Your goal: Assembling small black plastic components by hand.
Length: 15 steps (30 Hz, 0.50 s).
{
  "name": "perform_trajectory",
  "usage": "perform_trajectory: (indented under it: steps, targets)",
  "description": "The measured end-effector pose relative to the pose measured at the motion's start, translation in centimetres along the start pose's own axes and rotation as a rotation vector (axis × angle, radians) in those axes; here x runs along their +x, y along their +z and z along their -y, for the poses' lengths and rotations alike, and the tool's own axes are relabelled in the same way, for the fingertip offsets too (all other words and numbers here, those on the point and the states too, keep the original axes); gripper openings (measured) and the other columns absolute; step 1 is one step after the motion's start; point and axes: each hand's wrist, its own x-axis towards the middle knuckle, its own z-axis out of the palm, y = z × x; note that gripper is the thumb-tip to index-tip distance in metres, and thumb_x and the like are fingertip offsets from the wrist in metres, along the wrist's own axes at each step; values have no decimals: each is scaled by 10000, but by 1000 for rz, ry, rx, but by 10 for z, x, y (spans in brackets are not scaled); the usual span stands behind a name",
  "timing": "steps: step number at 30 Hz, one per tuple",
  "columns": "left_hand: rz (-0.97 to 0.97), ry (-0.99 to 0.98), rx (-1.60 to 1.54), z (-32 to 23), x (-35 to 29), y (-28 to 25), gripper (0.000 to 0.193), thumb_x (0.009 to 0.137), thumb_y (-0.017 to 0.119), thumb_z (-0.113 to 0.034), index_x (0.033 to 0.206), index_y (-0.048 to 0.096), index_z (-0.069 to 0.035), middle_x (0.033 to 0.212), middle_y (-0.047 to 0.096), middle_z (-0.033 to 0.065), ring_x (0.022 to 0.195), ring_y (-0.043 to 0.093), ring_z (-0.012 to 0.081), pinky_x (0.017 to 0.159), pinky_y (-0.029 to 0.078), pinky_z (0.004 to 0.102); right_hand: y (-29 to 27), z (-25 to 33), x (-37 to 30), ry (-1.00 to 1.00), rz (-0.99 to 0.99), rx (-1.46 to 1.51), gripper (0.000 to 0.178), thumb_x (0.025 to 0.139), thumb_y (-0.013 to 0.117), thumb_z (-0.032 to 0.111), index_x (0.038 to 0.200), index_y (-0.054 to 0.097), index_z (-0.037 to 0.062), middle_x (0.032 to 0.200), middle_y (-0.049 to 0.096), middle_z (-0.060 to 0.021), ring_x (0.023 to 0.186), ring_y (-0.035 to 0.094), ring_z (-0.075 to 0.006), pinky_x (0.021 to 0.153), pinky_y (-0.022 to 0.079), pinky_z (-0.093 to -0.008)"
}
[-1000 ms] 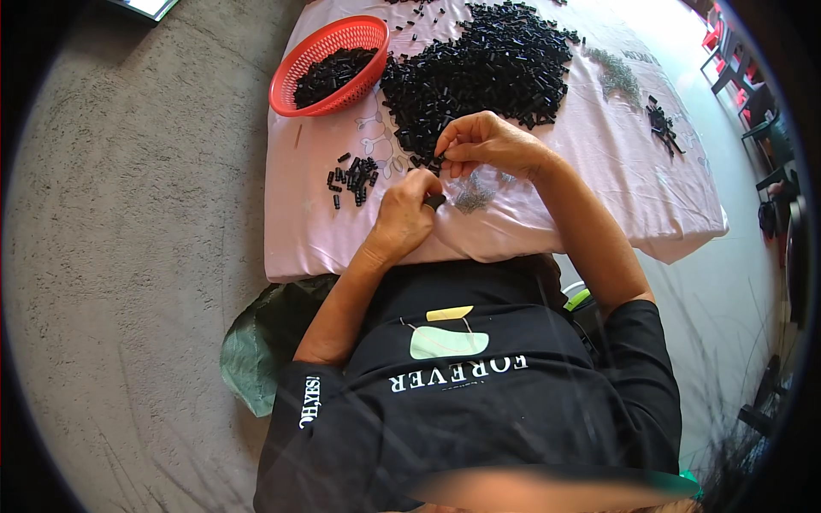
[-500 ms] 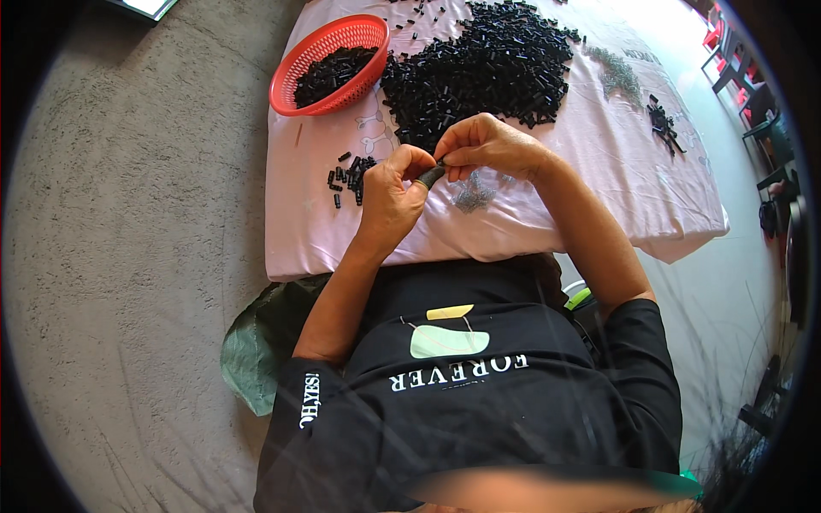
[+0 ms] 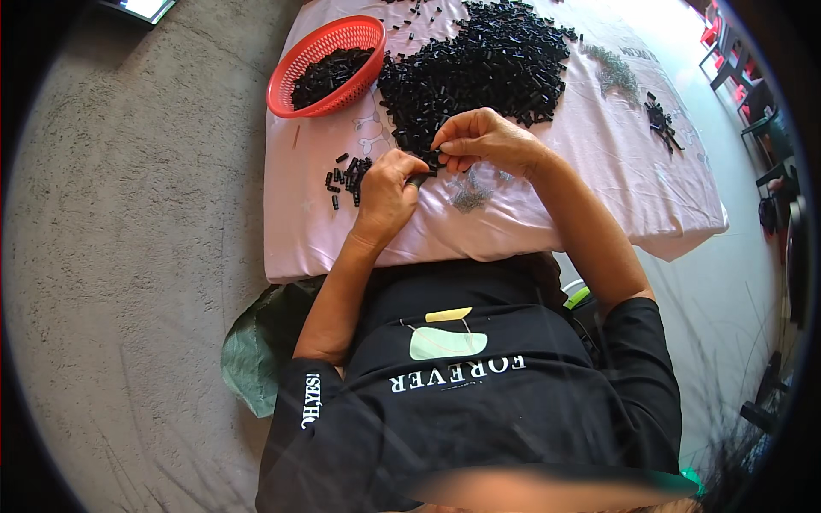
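Note:
Over the near part of the cloth, my left hand [image 3: 385, 197] is closed with a small black tubular piece [image 3: 430, 173] at its fingertips. A dark covering wraps one of its digits. My right hand [image 3: 494, 144] hovers just beside it, thumb and fingers pinched together; whatever they grip is too small to make out. Behind both hands spreads a large heap of short black tubular pieces [image 3: 479, 68]. Left of my left hand lies a small group of similar black pieces [image 3: 349, 178]. Below my right hand sits a little pile of thin silvery pieces [image 3: 470, 195].
A red plastic basket [image 3: 325, 107] holding black pieces stands at the table's far left. More silvery pieces [image 3: 614, 73] and a cluster of longer black parts [image 3: 661, 124] lie at the right on the pale pink cloth [image 3: 590, 201]. Dark chairs [image 3: 753, 111] stand beyond.
My hands have drawn slightly apart from each other. The right fingertips have lifted off the piece toward the heap's edge, and the left hand has tipped a little.

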Motion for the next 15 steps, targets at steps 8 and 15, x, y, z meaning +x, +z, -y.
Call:
perform_trajectory:
  steps: [8, 15]
  targets:
    - [19, 55, 185, -4, 0, 11, 196, 701, 585, 58, 845, 656, -55, 872, 595, 120, 870, 596, 326, 802, 493, 416, 0, 1, 0, -6, -17, -52, 141, 926, 655, 115, 1029, 682, 21, 833, 689, -16, 733, 664, -71, 676, 536, -200]
    - [-86, 48, 155, -12, -10, 6, 252, 762, 582, 80, 984, 627, -30, 910, 617, 137, 857, 616, 329, 775, 494, 402, 1, 1, 0, -4, 1, -63, 141, 927, 649, 103, 1036, 685, 22, 847, 694, -16, 730, 664, -69, 676, 539, -203]
